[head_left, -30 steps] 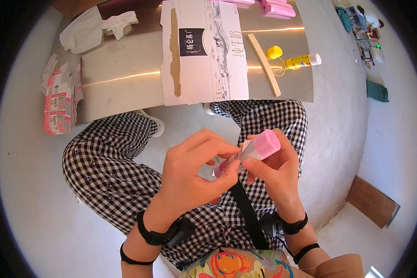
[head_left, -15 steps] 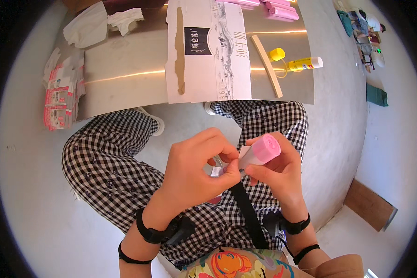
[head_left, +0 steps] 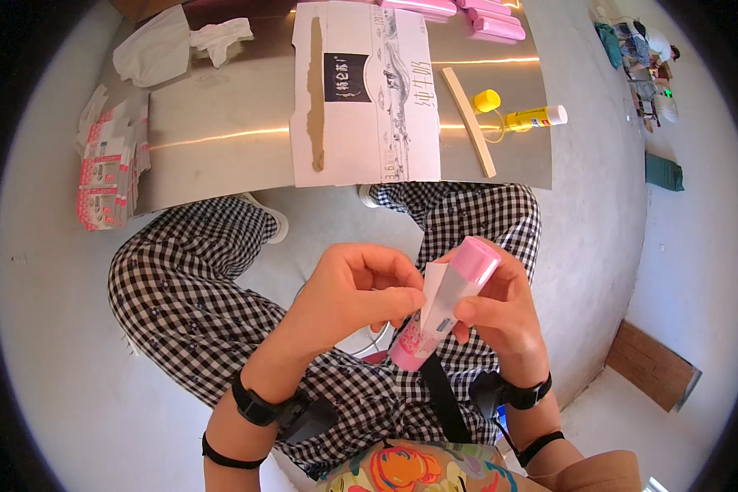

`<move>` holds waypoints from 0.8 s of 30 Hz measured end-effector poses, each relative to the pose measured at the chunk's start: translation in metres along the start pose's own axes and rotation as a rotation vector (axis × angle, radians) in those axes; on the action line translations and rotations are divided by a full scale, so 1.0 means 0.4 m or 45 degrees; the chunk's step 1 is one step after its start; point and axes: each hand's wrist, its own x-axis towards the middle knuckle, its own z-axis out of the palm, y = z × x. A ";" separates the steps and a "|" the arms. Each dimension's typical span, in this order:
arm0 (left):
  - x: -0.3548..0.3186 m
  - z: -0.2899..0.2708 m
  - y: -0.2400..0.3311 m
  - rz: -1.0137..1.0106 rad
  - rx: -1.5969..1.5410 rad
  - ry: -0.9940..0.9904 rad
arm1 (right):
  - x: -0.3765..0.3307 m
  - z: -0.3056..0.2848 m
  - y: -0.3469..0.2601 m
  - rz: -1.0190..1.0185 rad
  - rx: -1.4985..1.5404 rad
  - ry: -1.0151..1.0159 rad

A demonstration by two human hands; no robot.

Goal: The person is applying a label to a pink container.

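Note:
A slim cylindrical tube point(head_left: 474, 261) with a glossy pink top and pink lower end leans above my lap, its top toward the table. My right hand point(head_left: 512, 316) is closed round its right side, thumb pressed on the front. On the tube is a pink and white label point(head_left: 432, 299), whose left edge stands away from the surface as a white flap. The fingers of my left hand point(head_left: 357, 287) pinch at that flap, thumb against forefinger. What lies behind the left fingertips is hidden.
A metal table point(head_left: 221, 160) stands ahead, bearing a flattened milk carton point(head_left: 414, 160), a wooden stick point(head_left: 469, 123), a yellow glue bottle point(head_left: 529, 120) and several pink tubes point(head_left: 500, 29). Stacked pink and white labels point(head_left: 102, 176) hang over its left edge. Crumpled white sheets point(head_left: 152, 49) lie far left.
The tube has tilted, so its side and lower end now show rather than mainly its top. My left hand has turned, with its fingers at the label's flap.

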 end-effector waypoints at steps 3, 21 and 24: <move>0.000 0.021 0.014 0.054 0.009 0.149 | 0.001 0.007 0.013 -0.098 0.005 0.137; -0.001 0.028 -0.021 0.761 1.033 0.367 | 0.011 0.027 0.003 -0.229 -0.193 0.299; -0.005 0.025 -0.008 0.679 0.996 0.322 | 0.009 0.018 -0.005 -0.209 -0.230 0.267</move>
